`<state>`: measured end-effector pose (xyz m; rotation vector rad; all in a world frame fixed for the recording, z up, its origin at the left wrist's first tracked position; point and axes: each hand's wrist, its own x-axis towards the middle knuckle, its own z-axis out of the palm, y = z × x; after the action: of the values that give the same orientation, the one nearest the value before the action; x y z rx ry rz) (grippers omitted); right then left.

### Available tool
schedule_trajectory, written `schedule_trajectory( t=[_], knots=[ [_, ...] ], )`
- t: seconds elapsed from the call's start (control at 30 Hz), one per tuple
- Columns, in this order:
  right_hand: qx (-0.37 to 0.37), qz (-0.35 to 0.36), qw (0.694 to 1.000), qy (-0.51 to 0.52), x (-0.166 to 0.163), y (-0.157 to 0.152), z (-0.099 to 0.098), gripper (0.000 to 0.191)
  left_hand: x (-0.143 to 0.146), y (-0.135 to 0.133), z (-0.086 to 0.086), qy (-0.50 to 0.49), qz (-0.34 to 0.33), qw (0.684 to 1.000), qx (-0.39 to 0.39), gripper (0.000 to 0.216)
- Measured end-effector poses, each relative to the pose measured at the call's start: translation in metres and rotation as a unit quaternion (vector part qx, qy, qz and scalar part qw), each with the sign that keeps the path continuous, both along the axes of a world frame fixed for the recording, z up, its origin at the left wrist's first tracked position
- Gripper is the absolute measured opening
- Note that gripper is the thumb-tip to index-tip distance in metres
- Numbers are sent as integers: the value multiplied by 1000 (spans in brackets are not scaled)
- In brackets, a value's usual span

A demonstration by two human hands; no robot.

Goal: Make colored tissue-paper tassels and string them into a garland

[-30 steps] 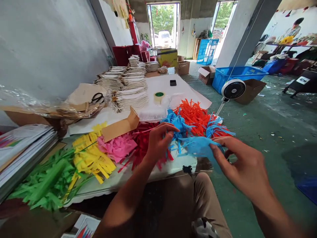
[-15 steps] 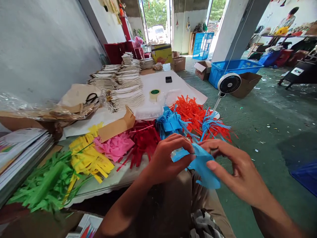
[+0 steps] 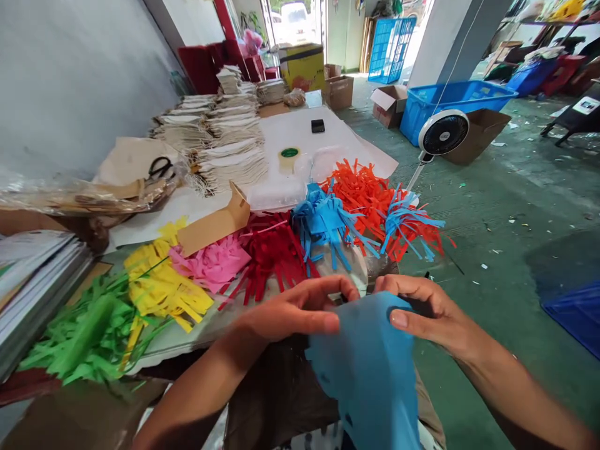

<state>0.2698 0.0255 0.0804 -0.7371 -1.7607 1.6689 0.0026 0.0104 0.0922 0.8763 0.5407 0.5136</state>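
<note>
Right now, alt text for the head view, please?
The left hand and right hand pinch the top edge of a blue paper sheet that hangs down over the person's lap. Behind them, a table carries fringed paper piles in green, yellow, pink, red, blue and orange.

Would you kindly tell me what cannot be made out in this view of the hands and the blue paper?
Head view: the blue paper sheet runs off the bottom edge, so its lower end is unseen.
The left hand and right hand pinch it; fingers behind are hidden by the sheet.
The small black item far back is too small to identify.
</note>
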Motion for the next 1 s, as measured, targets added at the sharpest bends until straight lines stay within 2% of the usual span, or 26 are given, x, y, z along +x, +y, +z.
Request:
schedule_trajectory(
  t=[0.07, 0.17, 0.27, 0.37, 0.4, 0.43, 0.5, 0.53, 0.57, 0.6, 0.67, 0.7, 0.73, 0.77, 0.83, 0.9, 0.97, 1.0],
  knots=[
    [10, -18, 999, -28, 3, -4, -1, 33, -4, -10, -26, -19, -48, 998, -36, 65],
    [46, -51, 994, -91, 3, -4, -6, 29, -10, -24, -64, 9, -184, 979, -85, 59],
    [102, -68, 981, -154, 0, 5, -17, 29, -21, -26, -84, 20, -288, 952, -102, 57],
    [155, -110, 963, -191, -6, 21, -35, 31, -48, -12, -80, 27, -317, 946, -67, 59],
    [168, -128, 957, -199, -8, 27, -42, 32, -60, -5, -74, 59, -290, 954, -45, 60],
    [177, -147, 951, -206, -10, 33, -49, 32, -74, 2, -67, 121, -229, 966, -14, 59],
    [183, -180, 940, -223, -14, 43, -65, 33, -100, 12, -51, 247, -151, 957, 21, 61],
    [182, -194, 935, -234, -17, 47, -73, 33, -110, 15, -42, 323, -129, 936, 52, 63],
    [180, -205, 930, -246, -19, 50, -80, 33, -117, 15, -33, 422, -85, 895, 112, 61],
    [179, -214, 925, -259, -21, 52, -86, 32, -120, 14, -26, 525, -32, 830, 184, 59],
    [176, -219, 917, -283, -25, 55, -95, 30, -111, 7, -18, 677, 88, 648, 337, 59],
    [175, -217, 914, -293, -26, 56, -98, 29, -100, 3, -18, 706, 129, 568, 402, 63],
    [175, -214, 912, -302, -27, 56, -100, 28, -86, -2, -20, 706, 149, 516, 462, 71],
    [175, -209, 911, -308, -28, 56, -101, 28, -69, -5, -26, 676, 140, 502, 521, 81],
    [177, -193, 914, -309, -28, 57, -100, 28, -35, -11, -46, 590, 64, 522, 612, 93],
    [178, -172, 921, -302, -26, 57, -96, 32, -5, -14, -75, 527, 18, 524, 669, 96],
    [182, -157, 923, -299, -21, 59, -92, 40, 17, -18, -103, 515, 18, 511, 688, 82],
    [192, -151, 922, -302, -17, 60, -90, 44, 25, -21, -115, 517, 42, 497, 696, 69]
  ],
)
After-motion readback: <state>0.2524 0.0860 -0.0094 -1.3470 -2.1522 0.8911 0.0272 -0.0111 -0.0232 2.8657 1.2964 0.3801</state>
